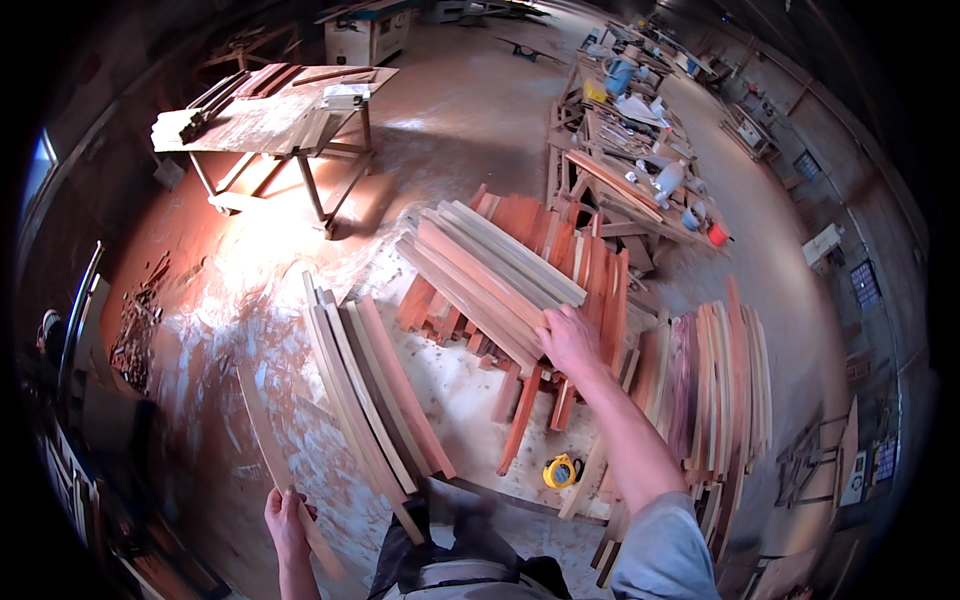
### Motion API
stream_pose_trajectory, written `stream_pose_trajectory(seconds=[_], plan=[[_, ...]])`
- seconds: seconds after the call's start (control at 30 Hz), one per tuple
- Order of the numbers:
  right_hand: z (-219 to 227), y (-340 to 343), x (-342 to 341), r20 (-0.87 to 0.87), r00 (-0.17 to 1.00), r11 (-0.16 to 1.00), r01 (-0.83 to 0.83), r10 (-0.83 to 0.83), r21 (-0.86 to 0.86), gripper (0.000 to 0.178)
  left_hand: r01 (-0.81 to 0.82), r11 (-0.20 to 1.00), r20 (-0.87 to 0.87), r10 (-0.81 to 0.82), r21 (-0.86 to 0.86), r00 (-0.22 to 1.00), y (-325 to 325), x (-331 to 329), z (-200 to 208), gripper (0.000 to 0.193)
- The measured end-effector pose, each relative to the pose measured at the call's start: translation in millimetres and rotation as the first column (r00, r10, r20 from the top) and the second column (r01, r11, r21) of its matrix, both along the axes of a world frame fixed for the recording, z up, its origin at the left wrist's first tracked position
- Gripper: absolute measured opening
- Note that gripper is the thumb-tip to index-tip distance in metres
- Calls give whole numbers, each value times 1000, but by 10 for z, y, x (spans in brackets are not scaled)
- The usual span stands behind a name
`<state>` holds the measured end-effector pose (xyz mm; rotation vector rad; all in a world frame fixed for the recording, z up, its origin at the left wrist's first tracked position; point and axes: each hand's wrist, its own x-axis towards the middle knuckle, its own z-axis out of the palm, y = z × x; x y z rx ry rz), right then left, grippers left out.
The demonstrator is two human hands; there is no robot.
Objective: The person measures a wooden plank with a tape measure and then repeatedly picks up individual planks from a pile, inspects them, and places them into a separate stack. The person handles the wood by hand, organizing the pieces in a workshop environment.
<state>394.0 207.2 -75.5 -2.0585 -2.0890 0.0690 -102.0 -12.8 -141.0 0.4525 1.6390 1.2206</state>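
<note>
My left hand (288, 518), low at the left, is closed around a long, thin wooden strip (262, 430) that slants up and away from me. My right hand (572, 342) reaches forward, fingers curled over the near end of a pinkish wooden strip (482, 278). That strip lies among several pale ones on top of a pile of reddish boards (610, 300). The fingertips of this hand are partly hidden. Between my arms, a separate row of pale and pink strips (352, 385) lies side by side, near ends toward my body.
A yellow tape measure (562, 472) rests on the work surface near my right forearm. More strips (712, 390) are stacked at the right. A wooden table (270, 115) stands far left; a cluttered bench (625, 130) runs along the back right. Wood scraps (140, 330) lie on the floor.
</note>
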Motion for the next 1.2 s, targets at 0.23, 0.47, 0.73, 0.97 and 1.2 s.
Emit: stream_pose_trajectory(seconds=[0.23,0.47,0.73,0.97,1.2], plan=[[-153,-179,184,-131,987,982,113,-94,148,29,26,999,-140,-20,41,990,76,121,-73,16],[506,-1461,1304,-295,875,888,437,-383,143,37,165,985,-150,-171,-49,974,238,104,-81,24],[775,-3328,2682,123,471,479,877,-873,44,52,211,977,-252,-204,1,946,449,857,522,20],[650,-3563,2913,123,343,294,906,-931,-306,63,366,931,-323,-344,9,882,482,1228,609,18],[997,-3559,2861,-235,350,416,831,-907,-370,62,660,748,-746,-398,74,534,408,1110,429,14]])
